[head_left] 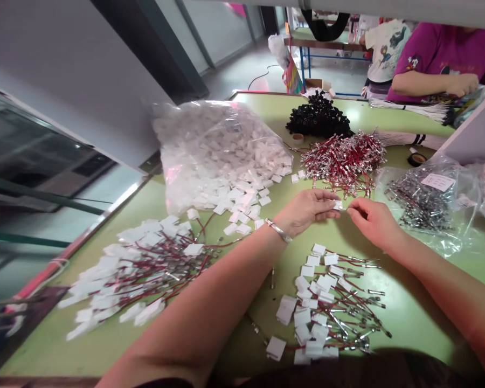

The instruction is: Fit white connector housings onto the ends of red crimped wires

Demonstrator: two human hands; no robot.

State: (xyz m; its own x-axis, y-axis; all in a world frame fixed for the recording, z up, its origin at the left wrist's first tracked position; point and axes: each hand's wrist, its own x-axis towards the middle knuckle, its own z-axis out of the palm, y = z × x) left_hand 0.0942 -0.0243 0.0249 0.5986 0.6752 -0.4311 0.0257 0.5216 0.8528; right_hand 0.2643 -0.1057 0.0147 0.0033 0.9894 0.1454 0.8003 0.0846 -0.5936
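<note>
My left hand (305,211) pinches a small white plastic connector (338,205) between thumb and fingers above the green table (412,312). My right hand (372,218) meets it from the right, fingertips closed at the connector; what it grips is too small to make out. Below my hands lies a small heap of white connectors with red wires (327,302). A larger heap of the same wired connectors (141,269) spreads at the left. A pile of loose red wires with metal ends (343,156) sits just beyond my hands.
A clear bag of white connectors (222,151) spills toward the middle. A black wire pile (317,116) lies farther back. A clear bag of metal parts (424,196) rests at the right. Another person in a purple shirt (444,59) works at the far right.
</note>
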